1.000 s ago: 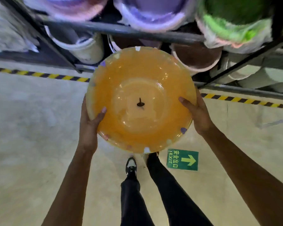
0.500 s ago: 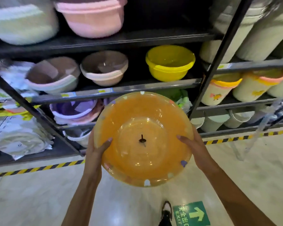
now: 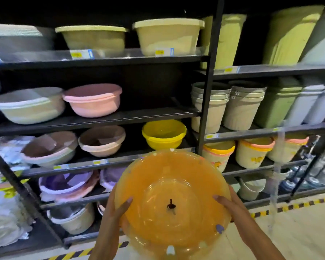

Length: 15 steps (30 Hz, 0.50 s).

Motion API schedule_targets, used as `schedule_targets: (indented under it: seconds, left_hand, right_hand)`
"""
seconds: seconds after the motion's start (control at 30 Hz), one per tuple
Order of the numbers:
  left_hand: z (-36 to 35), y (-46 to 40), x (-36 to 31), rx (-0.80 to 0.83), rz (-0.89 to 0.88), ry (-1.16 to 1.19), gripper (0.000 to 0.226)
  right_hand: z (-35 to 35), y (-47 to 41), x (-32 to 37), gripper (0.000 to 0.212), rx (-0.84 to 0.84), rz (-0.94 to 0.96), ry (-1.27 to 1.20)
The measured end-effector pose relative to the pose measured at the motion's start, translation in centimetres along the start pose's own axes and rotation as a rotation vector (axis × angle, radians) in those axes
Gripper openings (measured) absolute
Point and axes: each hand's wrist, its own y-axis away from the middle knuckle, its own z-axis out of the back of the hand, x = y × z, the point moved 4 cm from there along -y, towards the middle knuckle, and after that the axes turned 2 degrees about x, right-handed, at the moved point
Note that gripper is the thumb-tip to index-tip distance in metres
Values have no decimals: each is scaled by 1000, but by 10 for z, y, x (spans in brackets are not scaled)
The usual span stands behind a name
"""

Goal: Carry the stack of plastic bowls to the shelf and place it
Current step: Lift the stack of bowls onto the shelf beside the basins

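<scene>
I hold a stack of translucent orange plastic bowls [image 3: 172, 199] in front of me, its open side facing up toward the camera. My left hand [image 3: 114, 218] grips its left rim and my right hand [image 3: 233, 209] grips its right rim. A small dark tag sits at the centre of the top bowl. The black metal shelf [image 3: 105, 117] stands directly ahead, and the bowl stack is level with its lower boards, just short of the shelf front.
The shelf holds many basins: a yellow bowl [image 3: 163, 134], a pink basin [image 3: 93, 99], beige tubs, purple basins below. A black upright post [image 3: 206, 102] divides it from buckets [image 3: 242, 104] on the right. Yellow-black tape [image 3: 298, 205] marks the floor along the shelf base.
My view has tilted up from the floor to the shelf, showing the upper boards. The bowl stack stays in both hands, now lower in the frame and nearer the shelf.
</scene>
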Motion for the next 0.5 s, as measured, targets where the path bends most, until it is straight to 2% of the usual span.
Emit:
schedule_targets:
  seconds: [0.1, 0.17, 0.2, 0.27, 0.37, 0.4, 0.5]
  left_hand:
    - [-40, -4, -24, 9, -62, 44, 68]
    - [-61, -7, -34, 3, -103, 3, 70]
    - [-71, -5, -40, 10, -131, 6, 68]
    - [-86, -4, -55, -1, -188, 22, 67]
    - [-100, -12, -75, -31, -241, 16, 103]
    - [-104, -15, -82, -33, -247, 11, 102]
    - [-112, -34, -106, -61, -259, -7, 74]
  right_hand:
    - [23, -20, 36, 82, 32, 57, -16]
    - [34, -30, 58, 55, 98, 108, -26]
    - [39, -35, 67, 50, 112, 127, -21]
    - [45, -48, 87, 55, 128, 158, 15]
    - [43, -65, 118, 62, 156, 197, 34]
    - [41, -72, 127, 67, 169, 204, 36]
    - [31, -91, 154, 82, 180, 208, 62]
